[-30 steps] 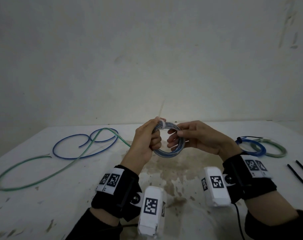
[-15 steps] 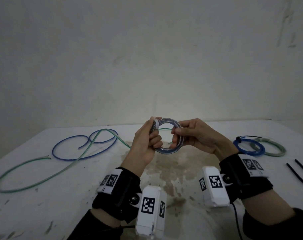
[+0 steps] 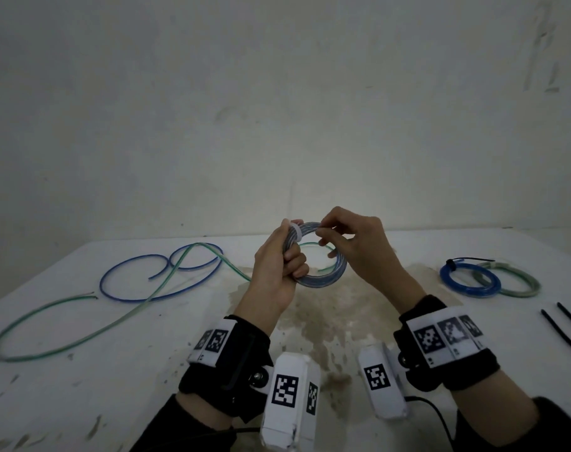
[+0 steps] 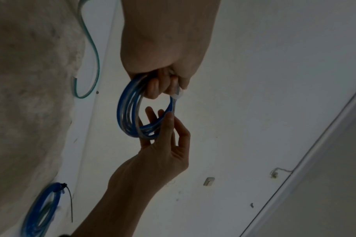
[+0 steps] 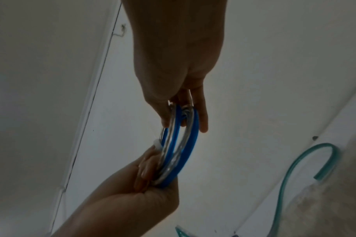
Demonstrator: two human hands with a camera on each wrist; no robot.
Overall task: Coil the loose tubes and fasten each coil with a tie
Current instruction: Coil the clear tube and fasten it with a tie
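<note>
I hold a small coil of blue and clear tube (image 3: pixel 334 277) upright above the table (image 3: pixel 82 386). My left hand (image 3: pixel 290 261) grips its left side, just below a white tie (image 3: pixel 293 230) wrapped round the strands; the tie's thin tail stands straight up. My right hand (image 3: pixel 326 238) pinches the coil's top right between thumb and fingers. In the left wrist view the coil (image 4: pixel 128 112) hangs between both hands, with the tie (image 4: pixel 177 95) at my left fingers. The right wrist view shows the coil (image 5: pixel 190 144) edge-on, with several strands side by side.
A loose blue tube (image 3: pixel 114 295) and a long loose green tube (image 3: pixel 140 306) lie at the table's left. A tied blue coil (image 3: pixel 466 293) and a green coil (image 3: pixel 519 292) lie at the right. Two black ties (image 3: pixel 564 336) lie near the right edge.
My right hand has shifted from the coil's right side up to its top. The coil has turned slightly, and the tie's tail went from tilted to upright.
</note>
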